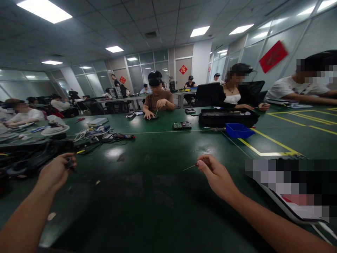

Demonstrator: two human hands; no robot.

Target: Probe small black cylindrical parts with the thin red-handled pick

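My left hand [56,172] hovers over the green table [147,196] at the left, closed on a small dark object [70,163] that I cannot identify. My right hand [214,174] is raised at the right of centre, fingers pinched on a thin screwdriver [193,166] whose metal shaft points left. The two hands are well apart, with bare tabletop between them.
A tangle of cables and dark parts [34,154] lies at the left. Farther away are a circuit board [182,125], a black tray [228,117] and a blue bin [238,130]. Yellow tape lines [265,147] mark the right side. Several people sit across the table.
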